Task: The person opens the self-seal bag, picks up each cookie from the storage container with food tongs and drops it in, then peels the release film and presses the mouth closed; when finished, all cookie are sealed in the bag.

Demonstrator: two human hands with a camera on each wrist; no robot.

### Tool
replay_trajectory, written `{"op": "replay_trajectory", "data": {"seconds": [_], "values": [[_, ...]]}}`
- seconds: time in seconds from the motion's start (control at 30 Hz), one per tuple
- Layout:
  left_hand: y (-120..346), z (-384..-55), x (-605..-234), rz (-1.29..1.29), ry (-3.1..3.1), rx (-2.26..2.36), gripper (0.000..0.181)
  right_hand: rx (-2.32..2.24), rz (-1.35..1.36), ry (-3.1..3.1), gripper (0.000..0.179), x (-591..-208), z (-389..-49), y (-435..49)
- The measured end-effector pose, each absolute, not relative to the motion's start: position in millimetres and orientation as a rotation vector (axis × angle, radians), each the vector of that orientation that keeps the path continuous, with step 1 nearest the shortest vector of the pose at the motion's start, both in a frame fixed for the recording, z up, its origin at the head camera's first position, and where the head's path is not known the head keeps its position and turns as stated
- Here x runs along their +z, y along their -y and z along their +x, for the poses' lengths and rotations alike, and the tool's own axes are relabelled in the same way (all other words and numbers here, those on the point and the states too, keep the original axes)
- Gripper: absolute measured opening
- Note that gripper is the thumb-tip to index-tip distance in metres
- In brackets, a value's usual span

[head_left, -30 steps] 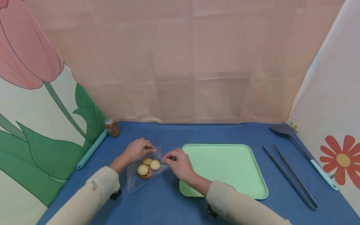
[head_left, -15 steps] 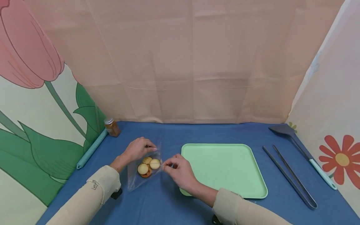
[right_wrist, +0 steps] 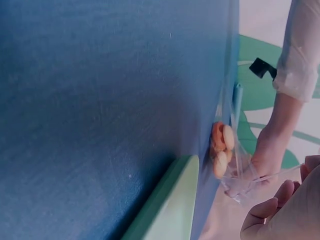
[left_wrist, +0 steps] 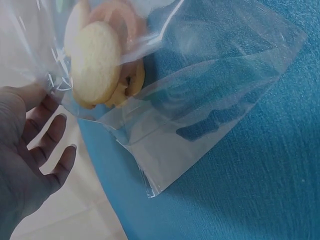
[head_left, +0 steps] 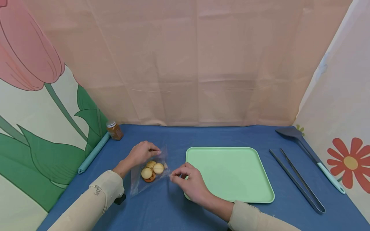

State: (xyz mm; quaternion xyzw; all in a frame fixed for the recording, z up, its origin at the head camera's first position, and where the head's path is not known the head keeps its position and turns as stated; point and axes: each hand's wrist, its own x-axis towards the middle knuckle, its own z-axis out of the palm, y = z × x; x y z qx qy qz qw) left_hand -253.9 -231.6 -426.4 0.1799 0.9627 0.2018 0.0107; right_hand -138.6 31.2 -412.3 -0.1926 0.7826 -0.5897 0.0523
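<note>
A clear plastic bag [head_left: 137,184] with several round biscuits [head_left: 146,173] inside lies tilted over the blue cloth. My left hand [head_left: 143,152] pinches its upper edge between thumb and fingers, the other fingers loosely bent in the left wrist view. At the bag's right corner, my right hand [head_left: 188,181] pinches the plastic with thumb and fingertips; a taut strip of film runs toward it in the right wrist view. Through the film, pale biscuits [left_wrist: 97,62] show close up, with a browner ring-shaped one among them.
A light green tray [head_left: 228,175] lies right of the bag, its left edge beneath my right hand. Beyond it are metal tongs [head_left: 297,183] and a dark spatula [head_left: 290,132] with a mint handle. A spice jar [head_left: 115,131] and a teal roll [head_left: 93,155] sit at the left edge.
My right hand has moved toward me and slightly right along the bag's edge, drawing the corner out. My left hand stays in place, still pinching the bag.
</note>
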Motion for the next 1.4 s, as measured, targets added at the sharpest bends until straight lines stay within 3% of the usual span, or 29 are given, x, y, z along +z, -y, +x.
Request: {"op": "replay_trajectory", "data": {"seconds": [1.4], "values": [[237,-255,-429,0.485,-2.996,0.694,0.021,-1.892,-0.529,-2.26,0.005,-391,-90,-75]]}}
